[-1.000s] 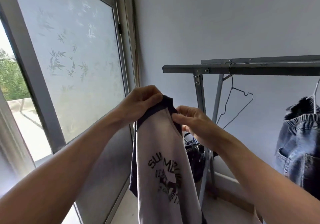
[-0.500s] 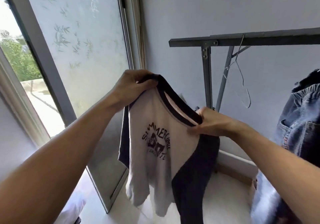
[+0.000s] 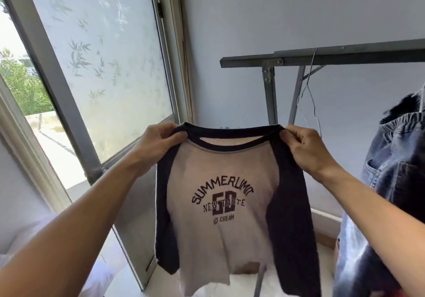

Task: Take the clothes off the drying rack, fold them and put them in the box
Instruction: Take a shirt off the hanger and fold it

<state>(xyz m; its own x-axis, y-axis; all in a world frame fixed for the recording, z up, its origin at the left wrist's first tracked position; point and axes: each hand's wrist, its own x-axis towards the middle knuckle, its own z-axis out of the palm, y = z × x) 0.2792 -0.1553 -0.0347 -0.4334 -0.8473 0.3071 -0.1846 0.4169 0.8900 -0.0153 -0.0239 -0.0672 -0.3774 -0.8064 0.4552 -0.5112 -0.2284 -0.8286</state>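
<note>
Both hands hold the shirt (image 3: 220, 195) up in the air: the left hand (image 3: 158, 142) pinches the left shoulder beside the dark collar, and the right hand (image 3: 303, 149) pinches the right shoulder. It hangs flat between them, in front of the drying rack (image 3: 322, 57), with the print facing the person. I judge it light, soft and limp, so the shoulders are the good places to grip for folding. Jeans (image 3: 395, 170) hang at the right.
</note>
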